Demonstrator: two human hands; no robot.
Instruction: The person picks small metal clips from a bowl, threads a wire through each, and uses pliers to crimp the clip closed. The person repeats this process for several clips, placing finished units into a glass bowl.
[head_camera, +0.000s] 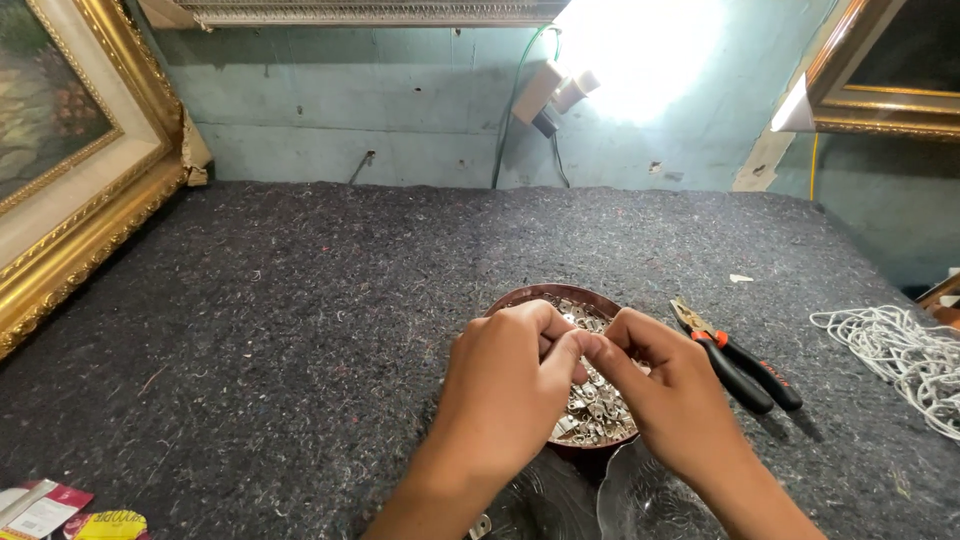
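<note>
Head view: a small metal fitting (583, 345) was pinched between both hands, left hand (510, 380) and right hand (665, 395). The round bowl (520, 296) of fittings was left nearly full on the bench (300, 330).

So the worktop (300, 300) is covered in dark grey speckled felt, kinda fuzzy. Taking the round brown bowl (520, 295) of small metal bits as the landmark: black-and-orange pliers (740, 365) lie just right of it, and a pile of white cord (900, 355) sits further right by the edge. A small white scrap (741, 278) lies up and right of the bowl. Clear glass dishes (640, 500) sit just below it. Colourful packets (60, 512) are way off at bottom left.
</note>
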